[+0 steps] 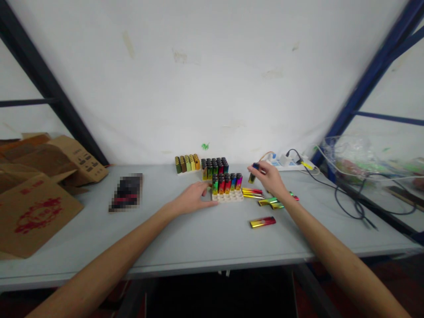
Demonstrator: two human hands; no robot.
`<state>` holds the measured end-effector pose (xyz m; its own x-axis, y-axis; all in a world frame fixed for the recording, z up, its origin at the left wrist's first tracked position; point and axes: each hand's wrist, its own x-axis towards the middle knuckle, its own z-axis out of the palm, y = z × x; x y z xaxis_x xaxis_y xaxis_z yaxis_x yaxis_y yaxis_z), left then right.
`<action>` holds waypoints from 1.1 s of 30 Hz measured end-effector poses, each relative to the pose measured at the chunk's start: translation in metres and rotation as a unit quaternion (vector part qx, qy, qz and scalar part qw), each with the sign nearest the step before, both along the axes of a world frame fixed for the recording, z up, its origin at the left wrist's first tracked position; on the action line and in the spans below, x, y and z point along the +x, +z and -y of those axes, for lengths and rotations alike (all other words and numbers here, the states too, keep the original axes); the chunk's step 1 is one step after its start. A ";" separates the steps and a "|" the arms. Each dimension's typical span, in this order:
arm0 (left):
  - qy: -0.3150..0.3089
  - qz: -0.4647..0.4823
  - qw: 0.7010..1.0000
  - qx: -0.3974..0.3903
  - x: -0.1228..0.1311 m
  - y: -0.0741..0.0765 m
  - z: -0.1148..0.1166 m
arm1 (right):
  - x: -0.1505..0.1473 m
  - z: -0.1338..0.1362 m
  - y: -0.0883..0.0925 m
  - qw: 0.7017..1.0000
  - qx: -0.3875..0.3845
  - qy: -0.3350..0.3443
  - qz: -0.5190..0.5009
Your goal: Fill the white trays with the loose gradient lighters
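A white tray (228, 198) with round slots stands mid-table, its back rows filled with upright metallic lighters (227, 183) in several colours, and its front slots bare. My left hand (194, 198) grips the tray's left end, thumb at the near corner and fingers behind. To the right of the tray, my right hand (270, 176) pinches a dark blue and yellow lighter (252, 177) by its top, upright. Below that hand lie loose lighters (267, 201), partly hidden by the wrist. Nearer the front edge, a single red and gold lighter (263, 222) lies flat.
Behind the tray are another block of lighters (214, 168) and a tray of gold and green ones (187, 164). A power strip (289, 164) with cables sits back right. Cardboard boxes (39, 212) fill the left; a blurred dark item (126, 193) lies beside them. Plastic bags (361, 154) are far right.
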<state>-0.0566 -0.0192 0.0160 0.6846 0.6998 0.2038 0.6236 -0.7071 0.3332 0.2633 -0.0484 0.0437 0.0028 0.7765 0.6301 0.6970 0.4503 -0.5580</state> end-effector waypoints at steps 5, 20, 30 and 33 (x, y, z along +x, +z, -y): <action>0.002 -0.001 1.000 0.000 0.001 0.001 0.001 | -0.014 0.008 0.002 0.982 -0.099 0.140 -0.084; 0.001 -0.010 1.000 0.006 0.002 0.001 0.002 | -0.052 0.017 -0.010 0.888 -0.269 0.166 -0.333; -0.004 0.005 1.000 0.003 0.001 0.001 0.001 | -0.050 0.012 -0.015 0.905 -0.233 0.170 -0.313; -0.002 0.007 1.000 0.000 0.001 0.002 0.001 | -0.047 0.009 -0.014 0.918 -0.197 0.180 -0.292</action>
